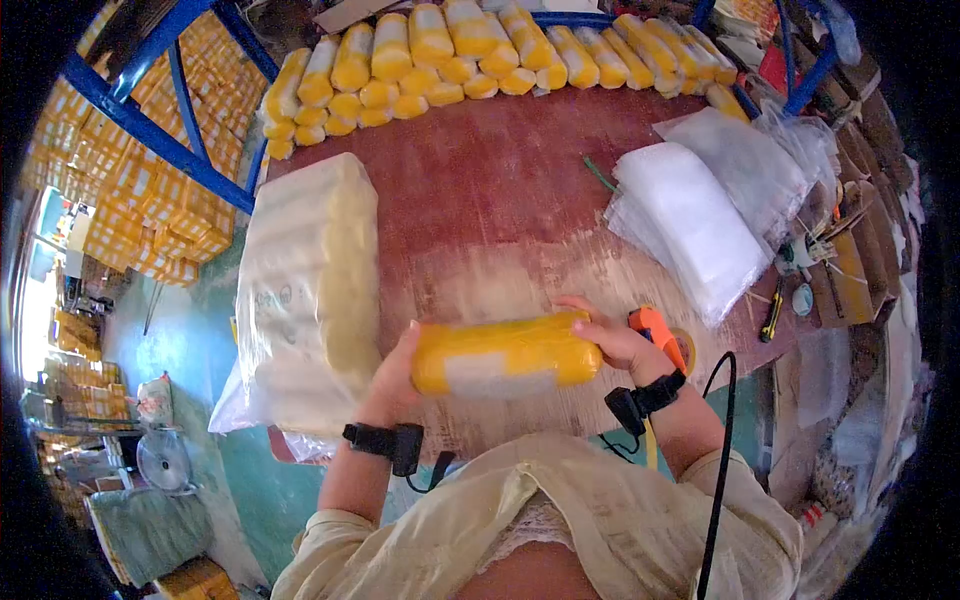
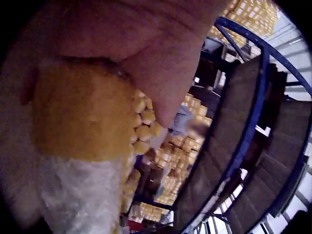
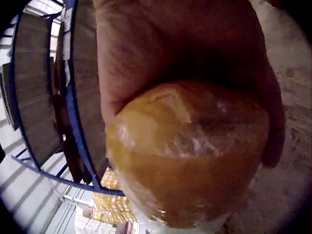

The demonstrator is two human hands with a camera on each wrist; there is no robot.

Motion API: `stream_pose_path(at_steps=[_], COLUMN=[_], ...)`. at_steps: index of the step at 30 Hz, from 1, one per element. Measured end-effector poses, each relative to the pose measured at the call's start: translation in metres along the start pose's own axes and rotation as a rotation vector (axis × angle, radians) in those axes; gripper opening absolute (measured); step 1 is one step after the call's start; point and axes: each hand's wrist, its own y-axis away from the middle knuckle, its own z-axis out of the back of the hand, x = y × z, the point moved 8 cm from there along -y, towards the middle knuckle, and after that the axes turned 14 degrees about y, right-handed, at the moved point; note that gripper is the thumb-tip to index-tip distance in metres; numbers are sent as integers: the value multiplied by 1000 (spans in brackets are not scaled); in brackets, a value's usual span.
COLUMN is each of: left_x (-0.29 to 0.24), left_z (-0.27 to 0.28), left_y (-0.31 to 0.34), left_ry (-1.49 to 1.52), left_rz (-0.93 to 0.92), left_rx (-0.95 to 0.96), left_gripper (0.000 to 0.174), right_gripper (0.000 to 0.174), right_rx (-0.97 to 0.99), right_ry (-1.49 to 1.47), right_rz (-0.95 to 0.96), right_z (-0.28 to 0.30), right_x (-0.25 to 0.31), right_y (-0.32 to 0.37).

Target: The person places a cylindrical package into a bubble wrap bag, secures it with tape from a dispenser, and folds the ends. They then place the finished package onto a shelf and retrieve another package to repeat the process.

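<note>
My left hand grips the left end of the yellow-taped cylindrical package; my right hand grips its right end. The package lies crosswise at the near side of the red-brown table; contact with the surface cannot be determined. A plastic-wrapped bundle stands left of the package. An orange tape dispenser sits just beside my right hand. Similar packages are stacked along the far edge; plastic bags lie at right.
</note>
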Motion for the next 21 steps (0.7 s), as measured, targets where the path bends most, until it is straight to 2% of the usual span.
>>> stream_pose_path(at_steps=[2, 5, 6, 8, 9, 10, 12, 15, 17, 21], left_x=[-26, -66, -68, -50, -35, -18, 8, 11, 16, 4], left_z=[-6, -69, -52, 11, 33, 49, 50, 50, 55, 47], left_y=[1, 4, -14, -56, -66, -64, -52, -48, -47, -50], left_ry=[-82, 401, 232, -79, -463, -848, -1784, -1922, -1923, -1982], left_rz=[-137, -390, -437, -506, -520, -517, -471, -485, -438, -280], left_rx=[11, 238, 99, -211, -318, -423, -515, -435, -441, -431], left_gripper=[58, 51, 53, 58, 58, 58, 62, 65, 62, 61], right_gripper=[57, 54, 53, 52, 51, 53, 53, 58, 53, 46], right_rx=[-4, -46, -216, -295, -332, -265, -256, -300, -389, -484], right_ry=[-270, -647, -737, -832, -881, -1089, -1064, -996, -915, -741], right_rz=[31, 44, 60, 166, 213, 199, 309, 435, 536, 576], right_z=[1, 8, 18, 15, 17, 27, 55, 107, 154, 234], right_x=[-12, -34, -58, -18, -3, 4, 50, 108, 136, 191], right_y=[-10, -15, -30, -41, -46, -72, -98, -150, -182, -238])
